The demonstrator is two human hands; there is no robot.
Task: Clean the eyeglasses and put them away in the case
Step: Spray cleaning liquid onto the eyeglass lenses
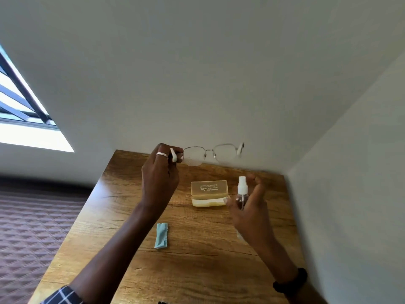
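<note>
My left hand (pixel 160 172) holds the thin metal-framed eyeglasses (pixel 211 152) by their left temple, raised above the far edge of the table. Both lenses face me, and the far temple tip is white. My right hand (pixel 252 207) grips a small clear spray bottle (pixel 242 191) with a white nozzle, upright, below and to the right of the glasses. The translucent yellow eyeglass case (pixel 209 193) lies open on the table between my hands, lid tipped back. A folded light blue cleaning cloth (pixel 161 235) lies flat nearer to me.
The wooden table (pixel 197 270) stands in a corner, with white walls behind it and to its right. A quilted brown bed cover (pixel 28 227) lies to the left of the table. A window (pixel 19 110) is at the upper left.
</note>
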